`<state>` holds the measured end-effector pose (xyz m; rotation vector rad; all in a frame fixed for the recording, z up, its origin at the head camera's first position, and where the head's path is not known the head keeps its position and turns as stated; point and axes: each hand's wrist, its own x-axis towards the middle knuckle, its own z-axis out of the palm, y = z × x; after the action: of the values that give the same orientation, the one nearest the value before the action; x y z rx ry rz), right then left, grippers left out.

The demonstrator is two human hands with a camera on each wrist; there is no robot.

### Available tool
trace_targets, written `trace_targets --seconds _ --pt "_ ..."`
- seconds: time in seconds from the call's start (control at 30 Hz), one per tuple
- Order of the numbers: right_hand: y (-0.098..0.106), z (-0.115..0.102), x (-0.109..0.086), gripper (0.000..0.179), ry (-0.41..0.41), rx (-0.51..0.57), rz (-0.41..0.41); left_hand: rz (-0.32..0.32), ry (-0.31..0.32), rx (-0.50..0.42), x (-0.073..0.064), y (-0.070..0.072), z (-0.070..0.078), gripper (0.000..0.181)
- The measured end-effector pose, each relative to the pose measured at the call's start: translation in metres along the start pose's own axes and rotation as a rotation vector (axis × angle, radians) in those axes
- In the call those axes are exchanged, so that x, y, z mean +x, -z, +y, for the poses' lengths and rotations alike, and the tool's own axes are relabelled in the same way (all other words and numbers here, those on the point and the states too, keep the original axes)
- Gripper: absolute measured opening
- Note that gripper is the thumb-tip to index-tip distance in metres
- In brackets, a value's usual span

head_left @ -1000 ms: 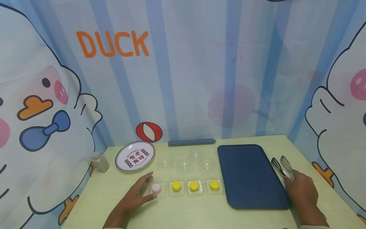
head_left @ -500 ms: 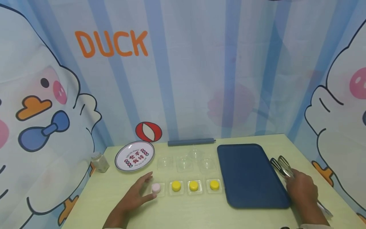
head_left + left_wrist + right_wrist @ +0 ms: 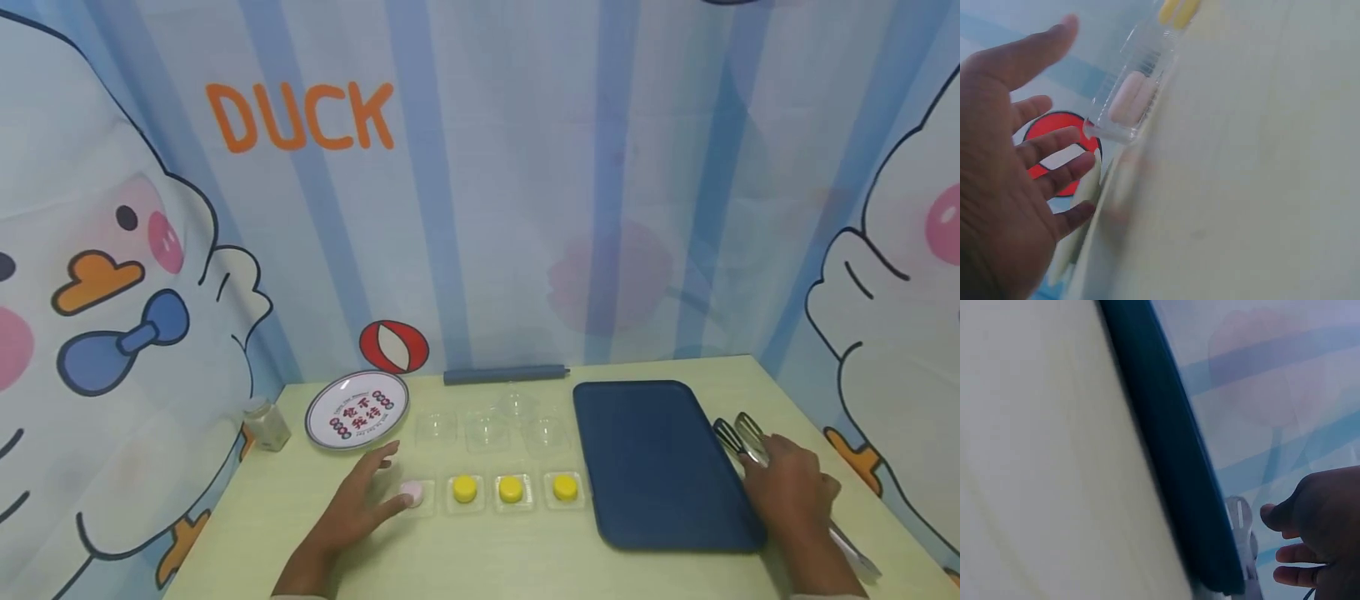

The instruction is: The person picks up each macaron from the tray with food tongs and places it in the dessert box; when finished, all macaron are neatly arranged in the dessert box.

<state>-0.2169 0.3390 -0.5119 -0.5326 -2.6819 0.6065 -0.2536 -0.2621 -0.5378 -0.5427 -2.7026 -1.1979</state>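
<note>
Fingers (image 3: pixel 1060 178), left hand (image 3: pixel 348 510): wide; thumb (image 3: pixel 392 507) now nearer pink disc (image 3: pixel 414 488) left of tray (image 3: pixel 667 467), ungripped. Right hand (image 3: pixel 789 487): loose, by utensils (image 3: pixel 752 437), tray's right.

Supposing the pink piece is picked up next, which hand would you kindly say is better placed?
Likely the left hand: it is spread close beside the pink piece, whereas the right hand is by the utensils, across the blue tray.

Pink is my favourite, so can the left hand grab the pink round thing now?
Probably yes: the left hand is open right beside the pink round thing, seems to be holding nothing, and no other object seems to block the way.
</note>
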Motion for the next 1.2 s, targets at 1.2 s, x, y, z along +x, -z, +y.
trace_targets --seconds 1.2 --pt "-0.027 -0.138 0.008 0.050 0.704 0.121 -0.269 -0.217 0.037 -0.029 0.101 -0.070 0.108 0.057"
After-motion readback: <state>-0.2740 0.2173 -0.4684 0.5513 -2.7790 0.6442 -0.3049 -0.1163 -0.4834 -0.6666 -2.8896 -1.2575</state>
